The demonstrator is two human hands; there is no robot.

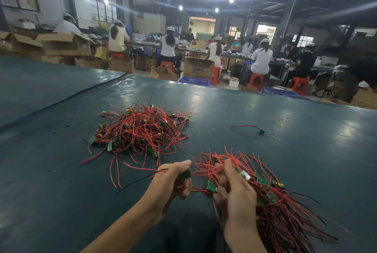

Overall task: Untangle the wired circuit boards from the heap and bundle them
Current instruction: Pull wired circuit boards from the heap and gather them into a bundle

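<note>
The heap [140, 130] of wired circuit boards, a tangle of red and black leads with small green boards poking out, lies on the dark green table [61, 171], ahead and a little left of the hands. Nearer, the left hand [173, 183] reaches in from below, fingers curled and thumb on top, pinching a single green board [184, 175] whose red lead trails out to the left. Just beside it the right hand [234, 189], its back toward the camera, has its fingers wrapped round the bundle [271, 197] of gathered boards. The bundle's leads fan up past the fingertips and down to the right over the table. Well apart, toward the right of the table, a stray board [260, 131] lies alone with its leads spread out. Beyond the table's far edge stands an open cardboard box [199, 67], its contents hidden from here, with a blue crate [194, 81] at its foot; what the crate holds cannot be told. Workers [262, 59] sit on red stools [256, 81] at benches farther back.
</note>
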